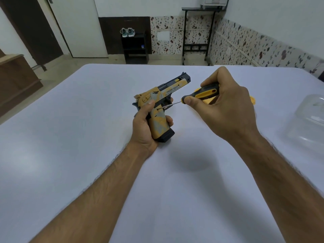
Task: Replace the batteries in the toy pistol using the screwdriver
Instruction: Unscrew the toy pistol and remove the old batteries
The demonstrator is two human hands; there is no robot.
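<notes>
Stage: an early step by the look of it; the screwdriver (196, 96) tip sits at a small screw hole (158, 109) on the grip of the toy pistol (160, 106), and the grip panel looks closed.
Done: tool picked up, pistol steadied; whether the screw is loosened I cannot tell.
Left: back the screw out, open the compartment, swap the batteries, close and refasten. No batteries can be seen.
Left hand (146, 127): wrapped around the pistol grip, thumb up along the frame, holding it above the table (70, 137).
Right hand (228, 104): curled around the screwdriver handle, fingertips pinching near the collar.
Pistol: hard moulded plastic, orange-tan and grey camouflage with dark slide and magazine base; blocky, angular, barrel pointing away from the person.
Screwdriver: thin bare metal shaft, chunky black-and-yellow handle, likely rubbery.
Table cover: smooth, matte, pale cloth.
Beyond the right hand: a yellow object (252, 99), mostly hidden.
Right of the right hand: a clear, glossy plastic container (310, 116).
</notes>
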